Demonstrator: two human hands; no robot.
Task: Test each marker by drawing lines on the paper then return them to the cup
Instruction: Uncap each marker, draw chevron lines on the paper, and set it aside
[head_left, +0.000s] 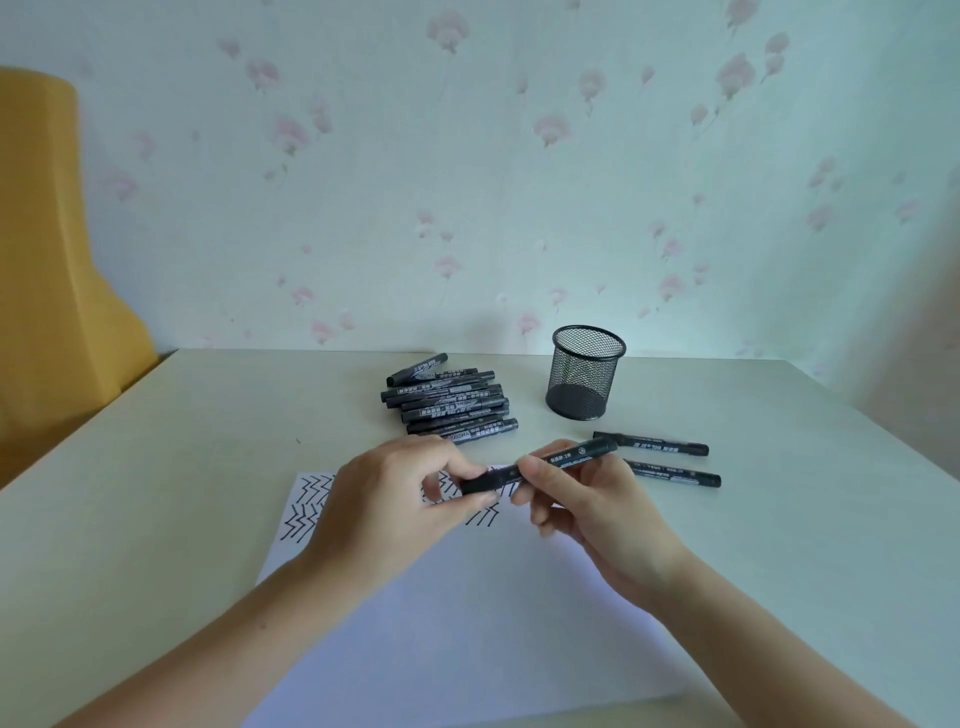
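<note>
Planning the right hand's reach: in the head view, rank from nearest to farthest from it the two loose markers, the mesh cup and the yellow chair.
1. Two loose black markers, just right.
2. Black mesh cup, behind.
3. Yellow chair, far left.

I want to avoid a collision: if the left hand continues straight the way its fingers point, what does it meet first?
Probably the right hand: the left hand points right along the marker both hold. Depth is unclear.

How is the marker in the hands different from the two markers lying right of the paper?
The held marker is lifted above the paper, tilted, gripped by the left hand at its cap end and the right hand at its barrel. The two loose markers lie flat on the table, untouched. All three are black and look alike.
</note>
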